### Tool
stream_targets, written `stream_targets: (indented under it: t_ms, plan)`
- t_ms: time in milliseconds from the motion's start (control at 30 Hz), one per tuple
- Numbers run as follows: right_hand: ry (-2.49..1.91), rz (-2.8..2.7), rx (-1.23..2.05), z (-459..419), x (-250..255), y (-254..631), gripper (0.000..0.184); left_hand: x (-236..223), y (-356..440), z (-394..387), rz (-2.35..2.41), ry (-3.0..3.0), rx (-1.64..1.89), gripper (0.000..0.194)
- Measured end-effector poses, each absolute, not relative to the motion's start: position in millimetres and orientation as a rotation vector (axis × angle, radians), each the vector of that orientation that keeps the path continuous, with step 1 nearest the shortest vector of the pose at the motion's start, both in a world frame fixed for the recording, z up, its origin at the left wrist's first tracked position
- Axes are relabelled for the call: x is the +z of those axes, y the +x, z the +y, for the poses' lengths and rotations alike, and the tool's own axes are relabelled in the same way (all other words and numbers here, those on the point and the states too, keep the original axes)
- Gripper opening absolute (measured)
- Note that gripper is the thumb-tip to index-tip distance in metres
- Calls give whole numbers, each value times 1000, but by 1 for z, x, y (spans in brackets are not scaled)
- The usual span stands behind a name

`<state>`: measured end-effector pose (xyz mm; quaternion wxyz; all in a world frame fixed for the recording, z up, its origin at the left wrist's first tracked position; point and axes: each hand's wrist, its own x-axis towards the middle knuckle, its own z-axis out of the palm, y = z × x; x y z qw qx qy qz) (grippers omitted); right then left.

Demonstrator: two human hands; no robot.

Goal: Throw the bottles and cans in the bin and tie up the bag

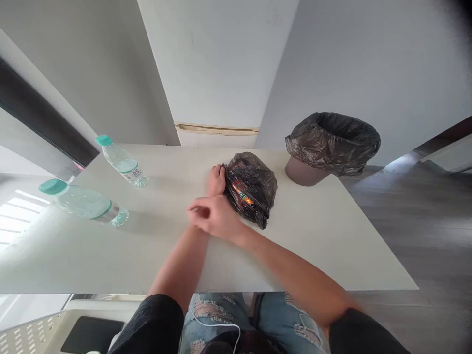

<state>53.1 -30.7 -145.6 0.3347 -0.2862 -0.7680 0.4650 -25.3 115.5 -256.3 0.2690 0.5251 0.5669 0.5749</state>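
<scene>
Black plastic, thin and crinkled: a bulging bag (252,184) on the counter (295,241), just beside the left hand (217,180), with an orange-and-green printed wrapper (242,194) showing at its front. Probably light for its bulk, soft, a little slippery and easily torn; best gripped by the bunched edge, or cradled from beneath rather than pulled by one thin fold. At that bunched edge, left fingers curled in and seemingly pinching the film. Across the left wrist, the right hand (221,216), blurred, with thumb and forefinger bent into a loose ring; hard to tell whether pressed together or slightly apart, with nothing visible between. Smooth, off-white surface underneath. Over to the left, two clear bottles (123,162) (86,202) with teal caps; near the far right corner, a brown bin (308,172) with a dark liner (332,150) folded over its rim. Beyond, a white door panel (219,64) with a cream handle (216,129), between grey walls; down to the right, greyish wood flooring (413,216).
</scene>
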Motion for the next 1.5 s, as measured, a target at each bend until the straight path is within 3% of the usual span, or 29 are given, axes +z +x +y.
stream_targets:
  t_ms: [100,233,400,533,700,867,1200,1500]
  plan:
    - [-1109,-1902,938,-21,-152,139,19,-256,-24,116,1556,1399,1594,24]
    - [-1348,-1808,732,0,-178,190,29,-254,-21,115,1462,1431,1583,29]
    - [-1419,-1800,440,7,-203,198,18,-253,-21,114,1366,1456,1589,37]
    - [-1364,-1774,538,6,-207,195,19,-252,-23,114,1363,1426,1594,40]
    - [-1168,-1843,289,5,-205,188,20,-252,-25,114,1376,1386,1594,48]
    - [-1164,-1913,402,3,-211,181,14,-252,-24,113,1283,1340,1606,54]
    - [-1329,-1973,462,2,-221,178,63,-255,-22,116,1198,1333,1584,43]
    - [-1328,-1914,419,3,-213,182,67,-257,-22,117,1221,1261,1611,43]
